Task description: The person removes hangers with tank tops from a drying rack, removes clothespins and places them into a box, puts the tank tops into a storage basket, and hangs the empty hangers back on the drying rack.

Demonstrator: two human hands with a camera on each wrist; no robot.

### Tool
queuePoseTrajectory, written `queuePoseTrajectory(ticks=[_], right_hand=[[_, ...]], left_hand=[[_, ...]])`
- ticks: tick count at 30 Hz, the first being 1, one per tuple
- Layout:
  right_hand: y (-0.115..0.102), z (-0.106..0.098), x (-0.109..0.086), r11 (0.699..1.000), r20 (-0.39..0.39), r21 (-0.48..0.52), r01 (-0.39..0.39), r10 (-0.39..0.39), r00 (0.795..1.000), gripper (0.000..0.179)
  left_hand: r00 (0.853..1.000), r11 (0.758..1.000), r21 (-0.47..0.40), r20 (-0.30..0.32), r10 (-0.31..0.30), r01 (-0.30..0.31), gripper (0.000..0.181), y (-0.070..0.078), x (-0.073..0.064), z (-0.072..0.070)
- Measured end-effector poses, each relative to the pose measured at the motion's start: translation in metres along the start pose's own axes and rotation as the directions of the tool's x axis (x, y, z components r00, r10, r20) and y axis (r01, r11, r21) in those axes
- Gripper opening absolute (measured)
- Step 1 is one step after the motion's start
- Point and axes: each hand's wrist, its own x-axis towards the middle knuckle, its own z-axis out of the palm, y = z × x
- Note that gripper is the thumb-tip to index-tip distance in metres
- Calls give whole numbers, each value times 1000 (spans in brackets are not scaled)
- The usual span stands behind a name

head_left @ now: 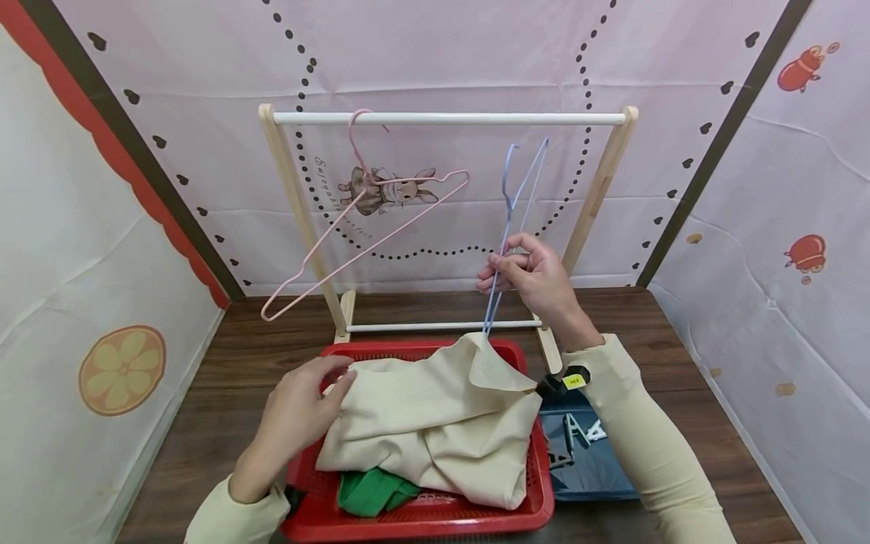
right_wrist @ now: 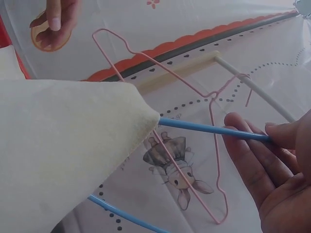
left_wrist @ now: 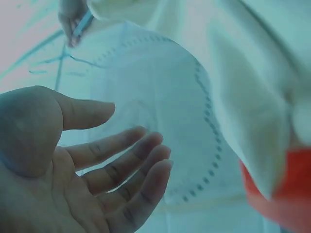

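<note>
My right hand [head_left: 533,279] pinches a blue wire hanger [head_left: 506,219] between thumb and fingers, its hook pointing up in the head view. The hanger's lower end goes into a raised corner of a cream cloth garment [head_left: 435,415]; the right wrist view shows the blue wire [right_wrist: 209,127] running into the cloth [right_wrist: 73,141]. Most of the garment lies folded over a red basket [head_left: 503,521]. At the garment's left edge is my left hand [head_left: 299,408]. In the left wrist view its fingers [left_wrist: 116,170] are spread loosely with nothing between them.
A pink hanger [head_left: 408,223] hangs from the white bar [head_left: 448,119] of a wooden rack [head_left: 601,189] behind the basket. Green cloth [head_left: 374,491] shows beneath the garment. A dark blue tray [head_left: 598,476] with several clothespins [head_left: 574,434] stands right of the basket, partly under my right forearm.
</note>
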Motion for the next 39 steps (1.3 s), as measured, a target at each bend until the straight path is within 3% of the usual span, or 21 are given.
queuePoseTrajectory(ticks=[9, 17, 26, 33, 39], right_hand=[[3, 4, -1, 1000, 4, -22, 6, -6, 1000, 14], [3, 6, -2, 1000, -10, -18, 2, -2, 1000, 13], [1, 12, -2, 1000, -10, 1, -10, 10, 1000, 14], [-1, 18, -2, 1000, 3, 24, 2, -2, 1000, 15], [-1, 20, -3, 1000, 10, 21, 0, 0, 1000, 15]], left_hand=[[987, 983, -94, 18, 158, -156, 13, 36, 18, 13], [970, 956, -181, 37, 239, -229, 14, 58, 26, 25], [953, 941, -204, 84, 292, -270, 25, 76, 29, 43], [951, 946, -205, 131, 281, -252, 24, 85, 31, 56], [945, 936, -187, 80, 317, -298, 10, 87, 30, 62]])
